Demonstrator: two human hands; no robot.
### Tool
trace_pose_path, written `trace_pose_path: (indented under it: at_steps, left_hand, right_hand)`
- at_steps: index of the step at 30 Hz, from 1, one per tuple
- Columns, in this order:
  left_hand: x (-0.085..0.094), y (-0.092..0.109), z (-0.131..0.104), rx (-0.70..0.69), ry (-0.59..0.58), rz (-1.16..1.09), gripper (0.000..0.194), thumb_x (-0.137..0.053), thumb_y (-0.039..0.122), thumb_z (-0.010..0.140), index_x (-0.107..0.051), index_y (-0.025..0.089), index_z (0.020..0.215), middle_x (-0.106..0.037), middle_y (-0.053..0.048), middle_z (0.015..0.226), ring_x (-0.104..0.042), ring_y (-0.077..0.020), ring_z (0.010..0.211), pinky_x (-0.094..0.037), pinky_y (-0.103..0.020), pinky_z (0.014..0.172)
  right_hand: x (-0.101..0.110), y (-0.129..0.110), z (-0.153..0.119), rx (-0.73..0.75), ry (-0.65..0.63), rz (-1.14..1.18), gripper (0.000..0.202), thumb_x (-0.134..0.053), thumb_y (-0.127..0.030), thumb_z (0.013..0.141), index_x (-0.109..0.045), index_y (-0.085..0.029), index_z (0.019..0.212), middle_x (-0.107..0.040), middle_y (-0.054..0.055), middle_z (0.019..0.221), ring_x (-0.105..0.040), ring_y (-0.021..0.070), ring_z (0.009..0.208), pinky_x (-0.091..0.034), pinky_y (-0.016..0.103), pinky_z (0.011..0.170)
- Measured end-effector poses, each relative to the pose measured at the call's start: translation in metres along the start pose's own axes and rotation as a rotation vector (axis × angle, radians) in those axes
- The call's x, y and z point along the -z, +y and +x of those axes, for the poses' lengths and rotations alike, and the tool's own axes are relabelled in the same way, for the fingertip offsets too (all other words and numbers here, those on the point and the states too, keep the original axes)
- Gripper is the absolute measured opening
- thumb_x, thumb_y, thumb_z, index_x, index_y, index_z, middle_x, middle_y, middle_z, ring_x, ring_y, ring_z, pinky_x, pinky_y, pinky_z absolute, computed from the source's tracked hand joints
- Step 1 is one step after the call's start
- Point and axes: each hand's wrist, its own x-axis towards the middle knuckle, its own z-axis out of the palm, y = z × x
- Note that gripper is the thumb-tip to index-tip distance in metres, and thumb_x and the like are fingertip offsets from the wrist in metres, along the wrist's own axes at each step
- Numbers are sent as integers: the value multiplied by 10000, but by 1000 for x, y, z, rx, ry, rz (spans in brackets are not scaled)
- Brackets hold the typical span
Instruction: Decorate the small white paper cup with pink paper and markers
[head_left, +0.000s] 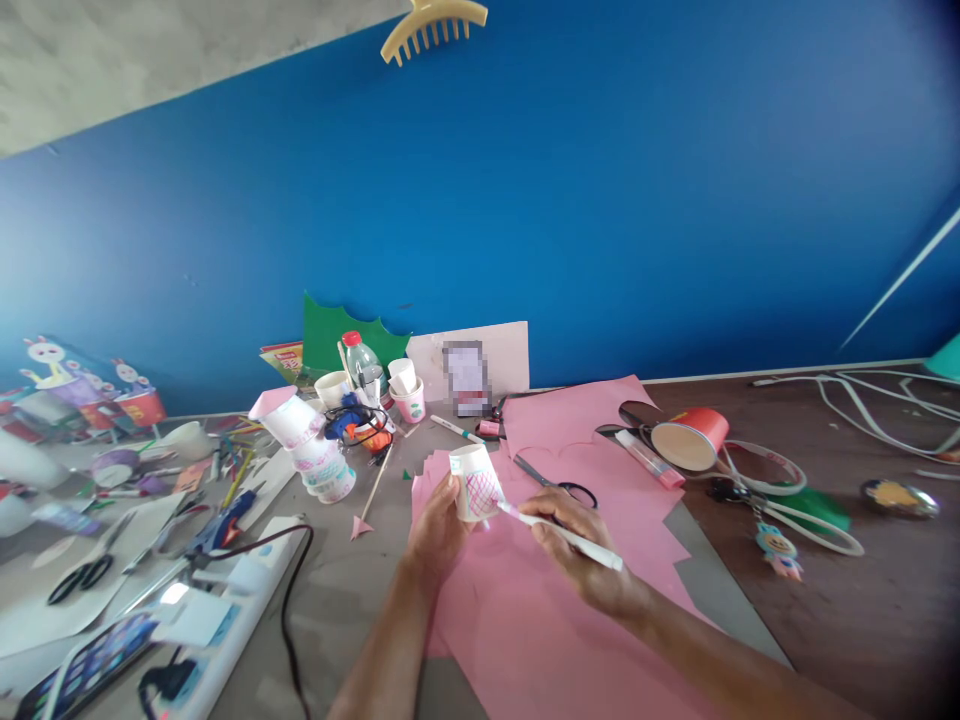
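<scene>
My left hand (438,522) grips a white paper cup (478,484) that carries a pink criss-cross pattern on its side. A white marker (581,545) is pinched in my right hand (574,545), its pink tip at or very near the cup's lower right side; I cannot tell if it touches. Both hands are above pink paper sheets (525,630). Just behind the right hand, scissors (555,482) lie on the paper. To the left stands a leaning stack of decorated paper cups (311,450).
Behind are a red-capped bottle (362,360), a pink cup (409,400) and a capped marker (457,430). A red paper cup (691,438) lies right, near white cables (885,410). A glue gun (225,525), black scissors (90,570), a phone (90,665) and a dark cord (285,610) are left.
</scene>
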Motion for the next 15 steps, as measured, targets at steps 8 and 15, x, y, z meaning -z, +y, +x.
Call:
trace_pose_path:
  at_steps: [8, 15]
  left_hand:
    - [-1, 0, 1, -9, 38, -32, 332, -730, 432, 804, -709, 153, 982, -742, -108, 952, -704, -280, 966, -582, -327, 744]
    - [-2, 0, -1, -3, 49, -8, 337, -731, 444, 796, -705, 155, 968, -738, -107, 969, -699, -273, 953, -570, -290, 677]
  right_hand:
    - [7, -9, 6, 43, 1, -50, 153, -523, -272, 942, -669, -246, 908, -656, 15, 726, -591, 188, 667, -457, 314, 638]
    - [9, -14, 7, 21, -2, -17, 156, -529, -318, 951, -667, -246, 935, -666, 27, 738, -605, 195, 679, -475, 320, 632]
